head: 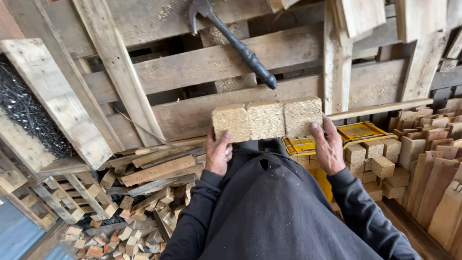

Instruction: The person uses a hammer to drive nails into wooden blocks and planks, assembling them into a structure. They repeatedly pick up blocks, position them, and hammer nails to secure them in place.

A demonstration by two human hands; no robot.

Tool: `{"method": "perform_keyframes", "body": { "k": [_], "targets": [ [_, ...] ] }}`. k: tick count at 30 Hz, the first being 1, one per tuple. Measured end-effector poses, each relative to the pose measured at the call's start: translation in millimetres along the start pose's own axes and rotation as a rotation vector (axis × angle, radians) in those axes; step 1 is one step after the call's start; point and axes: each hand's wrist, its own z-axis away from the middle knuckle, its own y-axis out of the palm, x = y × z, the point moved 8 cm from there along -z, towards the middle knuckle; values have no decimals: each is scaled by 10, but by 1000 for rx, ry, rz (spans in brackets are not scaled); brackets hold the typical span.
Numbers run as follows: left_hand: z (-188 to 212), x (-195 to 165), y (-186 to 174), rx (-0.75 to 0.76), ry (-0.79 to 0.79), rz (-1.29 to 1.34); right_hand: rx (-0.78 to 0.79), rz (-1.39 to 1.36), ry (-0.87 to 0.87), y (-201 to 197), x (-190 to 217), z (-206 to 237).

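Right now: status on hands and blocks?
Left hand and right hand clamp row of three chipboard blocks between them. Hammer lies on pallet beyond, apart.

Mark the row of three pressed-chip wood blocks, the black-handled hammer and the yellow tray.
Row of three pressed-chip wood blocks (pixel 266 120), head view, middle block's face.
Black-handled hammer (pixel 245 52), head view, mid-handle.
Yellow tray (pixel 360 130), head view, flat top.

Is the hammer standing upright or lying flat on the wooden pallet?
Lying flat. The hammer rests along a pallet board, claw head up left, black handle slanting down right, above the three chipboard blocks.
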Motion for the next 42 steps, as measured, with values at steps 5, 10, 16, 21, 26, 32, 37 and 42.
{"method": "perform_keyframes", "body": {
  "k": [5,10,16,21,26,32,37,42],
  "targets": [
    [-365,122,271,92,136,-453,-1,508,76,-276,-716,-371],
    [-301,-203,218,-224,161,-1338,-111,455,-198,-282,-653,-439],
    [114,-366,1328,43,798,-1623,-157,280,-312,-246,-580,-176],
    [-308,-183,1606,250,655,-1861,-202,215,-456,22,-477,-337],
    [-477,-140,1670,353,844,-1781,-220,148,-234,8,-739,-374],
    [-395,-8,1940,521,1057,-1708,-233,294,-133,-256,-782,-188],
    [-330,-124,1961,510,820,-1749,-32,437,-213,-239,-401,-211],
    [-240,-186,2078,440,716,-1798,-4,1144,-433,-54,-30,-314]
  ]
}}
